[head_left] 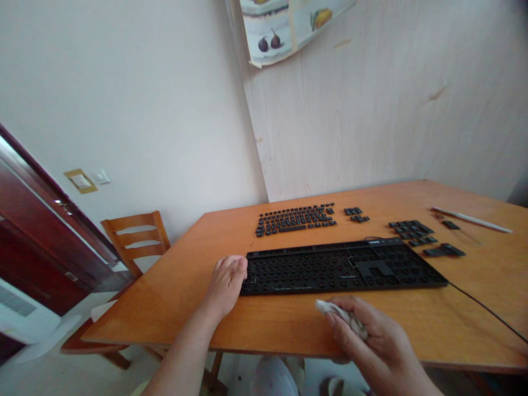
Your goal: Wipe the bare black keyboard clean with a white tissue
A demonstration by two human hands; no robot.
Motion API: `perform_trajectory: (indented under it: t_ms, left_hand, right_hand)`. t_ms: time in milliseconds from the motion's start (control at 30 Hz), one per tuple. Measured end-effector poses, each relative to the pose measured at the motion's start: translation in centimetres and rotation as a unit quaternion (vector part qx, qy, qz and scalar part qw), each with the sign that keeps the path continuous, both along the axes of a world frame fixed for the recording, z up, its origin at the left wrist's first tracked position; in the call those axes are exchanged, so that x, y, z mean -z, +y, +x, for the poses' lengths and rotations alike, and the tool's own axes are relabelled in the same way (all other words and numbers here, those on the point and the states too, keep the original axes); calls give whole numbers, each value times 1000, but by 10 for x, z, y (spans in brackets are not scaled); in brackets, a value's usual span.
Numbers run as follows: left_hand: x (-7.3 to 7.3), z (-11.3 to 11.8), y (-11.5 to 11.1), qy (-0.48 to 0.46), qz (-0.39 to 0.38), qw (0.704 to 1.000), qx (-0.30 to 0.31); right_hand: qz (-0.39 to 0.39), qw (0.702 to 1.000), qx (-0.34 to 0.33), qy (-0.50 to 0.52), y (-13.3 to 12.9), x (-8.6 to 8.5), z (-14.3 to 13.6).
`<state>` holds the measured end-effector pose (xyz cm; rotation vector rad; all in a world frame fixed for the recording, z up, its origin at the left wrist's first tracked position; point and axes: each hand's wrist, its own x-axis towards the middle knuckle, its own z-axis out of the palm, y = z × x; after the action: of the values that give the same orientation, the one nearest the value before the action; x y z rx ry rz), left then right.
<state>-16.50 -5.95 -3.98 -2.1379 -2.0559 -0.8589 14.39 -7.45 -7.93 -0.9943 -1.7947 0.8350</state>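
Observation:
A black keyboard base [305,269] with its keycaps off lies across the wooden table. My left hand [229,280] is closed on its left end, thumb near the top edge. In my right hand [367,335], between thumb and fingers, is a crumpled white tissue [341,316], held just in front of the keyboard's near edge and apart from it. Behind the base, loose black keycaps [292,220] are laid out in keyboard rows. More keycaps [410,228] lie in groups at the right.
A white pen-like stick [472,219] and thin wires rest at the table's [177,286] back right. A black cable [487,311] runs off the keyboard's right end. A wooden chair [136,236] stands at the left; a wall closes off the back.

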Motion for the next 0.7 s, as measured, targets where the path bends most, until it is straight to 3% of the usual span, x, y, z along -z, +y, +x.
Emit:
perform_trajectory:
  t_ms: [400,700]
  left_hand:
    - [6,-6,-11,-85,28,996,-7]
    - [4,-6,-14,9,21,1000,-14]
  right_hand:
    - [-5,1000,-6,7,-1,0,0]
    - [-32,999,3,27,-3,1,-2]
